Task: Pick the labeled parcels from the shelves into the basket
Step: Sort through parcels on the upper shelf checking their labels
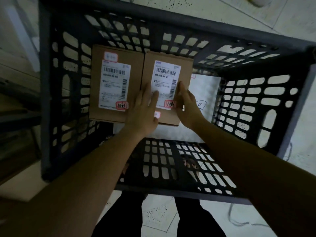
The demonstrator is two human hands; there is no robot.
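Observation:
I look straight down into a dark plastic lattice basket [253,103]. Two brown cardboard parcels with white barcode labels lie side by side inside it. The left parcel [112,82] lies flat against the basket's left side. The right parcel [168,72] sits between my hands. My left hand [143,112] lies flat on its lower left part, fingers spread over the label. My right hand [186,105] presses its right edge, fingers straight. Neither hand curls around the box.
A white flat parcel [205,93] with a drawn mark lies under the boxes at the basket's right. Dim shelves [17,117] stand at the left. Pale speckled floor tiles [159,216] surround the basket, and my dark trouser legs show below.

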